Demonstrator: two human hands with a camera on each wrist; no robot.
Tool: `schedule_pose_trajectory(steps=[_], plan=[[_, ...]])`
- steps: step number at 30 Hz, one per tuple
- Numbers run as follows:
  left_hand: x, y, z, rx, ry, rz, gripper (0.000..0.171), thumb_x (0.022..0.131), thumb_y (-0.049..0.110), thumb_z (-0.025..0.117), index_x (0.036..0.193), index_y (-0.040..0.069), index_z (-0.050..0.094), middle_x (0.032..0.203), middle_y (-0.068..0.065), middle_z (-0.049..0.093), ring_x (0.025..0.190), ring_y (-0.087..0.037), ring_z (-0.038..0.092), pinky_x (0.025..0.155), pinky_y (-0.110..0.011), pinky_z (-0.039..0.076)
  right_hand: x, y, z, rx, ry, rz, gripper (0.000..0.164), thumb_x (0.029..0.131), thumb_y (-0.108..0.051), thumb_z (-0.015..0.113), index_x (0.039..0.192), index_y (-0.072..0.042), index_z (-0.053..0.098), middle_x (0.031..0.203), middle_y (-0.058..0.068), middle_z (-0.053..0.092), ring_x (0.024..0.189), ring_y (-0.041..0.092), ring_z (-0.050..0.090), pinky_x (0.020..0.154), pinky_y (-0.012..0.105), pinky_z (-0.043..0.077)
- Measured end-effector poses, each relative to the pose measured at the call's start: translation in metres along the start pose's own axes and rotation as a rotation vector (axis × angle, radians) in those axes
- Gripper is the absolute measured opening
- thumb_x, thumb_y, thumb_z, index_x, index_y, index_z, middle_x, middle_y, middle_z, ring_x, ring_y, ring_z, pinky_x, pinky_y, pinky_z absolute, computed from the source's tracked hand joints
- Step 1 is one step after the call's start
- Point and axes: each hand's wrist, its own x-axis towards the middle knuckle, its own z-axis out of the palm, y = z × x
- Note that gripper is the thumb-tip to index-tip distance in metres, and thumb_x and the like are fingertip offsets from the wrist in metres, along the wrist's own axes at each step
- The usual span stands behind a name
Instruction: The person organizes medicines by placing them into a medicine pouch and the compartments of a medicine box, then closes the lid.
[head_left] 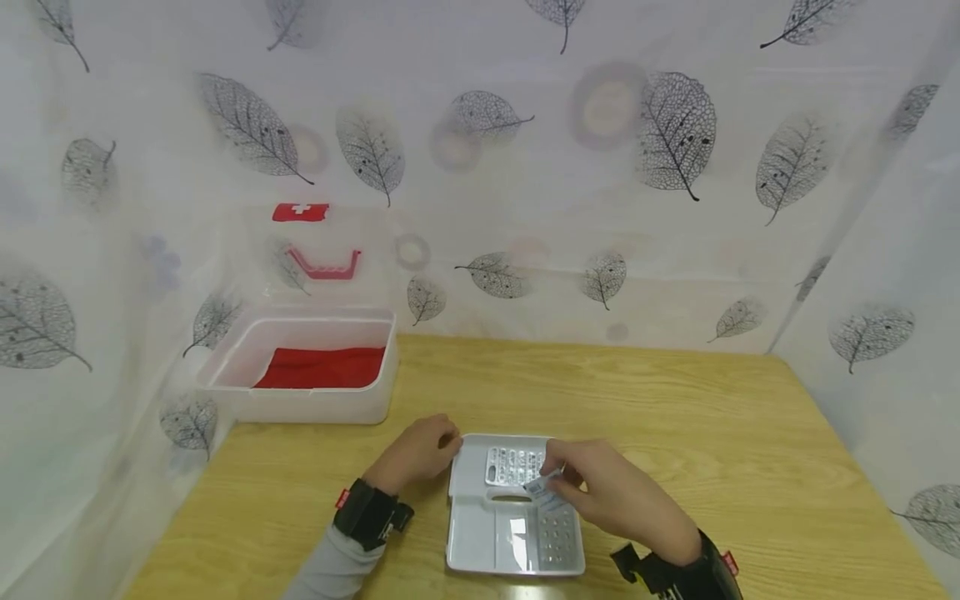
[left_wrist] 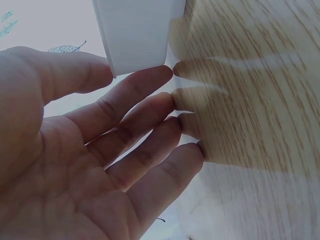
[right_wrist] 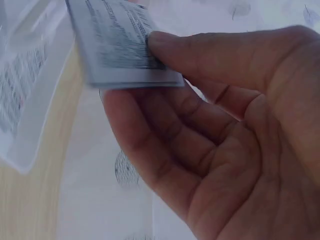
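Note:
A light grey plastic case (head_left: 472,533) lies opened flat on the table, with a silver blister pack (head_left: 504,467) in its far half and another blister pack (head_left: 557,537) at the near right. Over its right side, my right hand (head_left: 611,492) pinches a small printed packet (right_wrist: 117,45) between thumb and fingers. In the right wrist view, dense print covers the packet's face. My left hand (head_left: 416,454) is at the case's far left corner. Its thumb and index finger touch the corner (left_wrist: 137,45) in the left wrist view, while the fingertips rest on the table, slightly bent.
At the back left stands a translucent white box (head_left: 300,404) with red cloth (head_left: 322,367) inside. Its raised lid bears a red handle (head_left: 324,272) and a white-cross label (head_left: 300,212). A leaf-printed curtain (head_left: 487,200) hangs behind the wooden table (head_left: 637,400).

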Motion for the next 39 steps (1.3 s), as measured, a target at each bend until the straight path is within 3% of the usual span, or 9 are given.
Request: schedule_pose_trajectory(steps=[5, 11, 21, 29, 34, 39], plan=[[0.000, 0.001, 0.002, -0.003, 0.004, 0.005, 0.017, 0.099, 0.020, 0.064, 0.108, 0.009, 0.072, 0.090, 0.002, 0.058, 0.085, -0.016, 0.054, 0.081, -0.038, 0.052, 0.015, -0.009, 0.029, -0.034, -0.008, -0.035, 0.020, 0.089, -0.006, 0.075, 0.086, -0.020, 0.060, 0.083, -0.013, 0.066, 0.075, -0.003, 0.057, 0.067, 0.021, 0.052], [0.000, 0.001, 0.003, -0.009, 0.002, 0.004, 0.016, 0.099, 0.020, 0.064, 0.107, 0.009, 0.072, 0.090, 0.002, 0.058, 0.085, -0.016, 0.054, 0.080, -0.038, 0.050, 0.026, -0.013, 0.062, 0.050, -0.079, -0.087, 0.017, 0.091, -0.003, 0.072, 0.093, -0.018, 0.064, 0.090, -0.010, 0.066, 0.078, -0.003, 0.056, 0.072, 0.017, 0.051], [-0.001, -0.003, 0.004, -0.014, -0.007, 0.013, 0.013, 0.100, 0.020, 0.062, 0.101, 0.012, 0.072, 0.084, 0.001, 0.054, 0.079, -0.016, 0.051, 0.072, -0.034, 0.045, 0.030, -0.009, 0.094, 0.023, -0.098, -0.156, 0.012, 0.094, -0.006, 0.069, 0.101, -0.016, 0.070, 0.098, -0.012, 0.068, 0.089, -0.005, 0.059, 0.078, 0.015, 0.051], [0.001, -0.003, 0.000, -0.019, -0.016, -0.014, 0.015, 0.100, 0.022, 0.062, 0.105, 0.013, 0.072, 0.086, 0.002, 0.055, 0.080, -0.016, 0.052, 0.074, -0.035, 0.046, 0.031, -0.013, 0.093, -0.068, -0.125, -0.093, 0.016, 0.093, -0.014, 0.071, 0.109, -0.018, 0.074, 0.107, -0.013, 0.069, 0.098, -0.004, 0.061, 0.084, 0.020, 0.053], [0.000, -0.003, 0.000, -0.006, -0.003, 0.000, 0.015, 0.101, 0.021, 0.062, 0.104, 0.011, 0.073, 0.086, 0.002, 0.055, 0.080, -0.016, 0.052, 0.074, -0.035, 0.046, 0.030, -0.019, 0.084, -0.113, -0.131, -0.065, 0.018, 0.096, -0.020, 0.070, 0.112, -0.018, 0.076, 0.119, -0.008, 0.071, 0.109, 0.003, 0.065, 0.092, 0.028, 0.055], [-0.001, -0.001, -0.001, -0.003, 0.007, 0.015, 0.014, 0.100, 0.020, 0.061, 0.099, 0.012, 0.072, 0.084, 0.002, 0.054, 0.078, -0.015, 0.051, 0.072, -0.034, 0.045, 0.023, -0.021, 0.069, -0.124, -0.094, -0.077, 0.018, 0.097, -0.018, 0.068, 0.114, -0.017, 0.074, 0.118, -0.009, 0.071, 0.112, 0.006, 0.064, 0.095, 0.030, 0.054]])
